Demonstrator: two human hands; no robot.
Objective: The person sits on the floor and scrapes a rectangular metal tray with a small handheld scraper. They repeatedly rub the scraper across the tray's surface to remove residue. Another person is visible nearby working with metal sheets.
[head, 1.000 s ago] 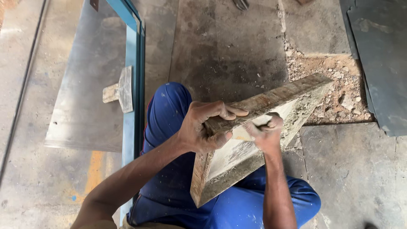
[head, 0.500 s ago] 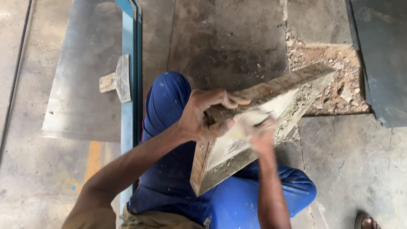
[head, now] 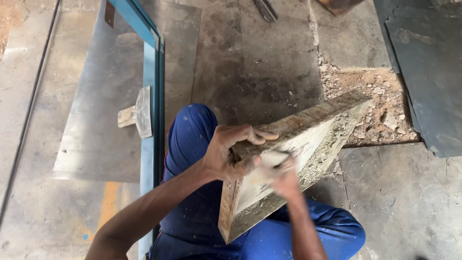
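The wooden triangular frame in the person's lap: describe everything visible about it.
The rough wooden triangular frame is made of worn planks crusted with pale dried mortar, with a light panel inside. It is tilted, one corner low between the blue-trousered knees and another pointing out over the broken patch of floor. The left hand grips its upper edge; the blurred right hand presses against the inner face.

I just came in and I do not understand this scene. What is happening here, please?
A person in blue trousers sits on a concrete floor with a wooden frame across the lap. The left hand grips the frame's upper edge. The right hand is blurred and presses a pale pad, maybe sandpaper, against the frame's inner face. A blue metal frame and a metal sheet lie to the left, rubble to the right.
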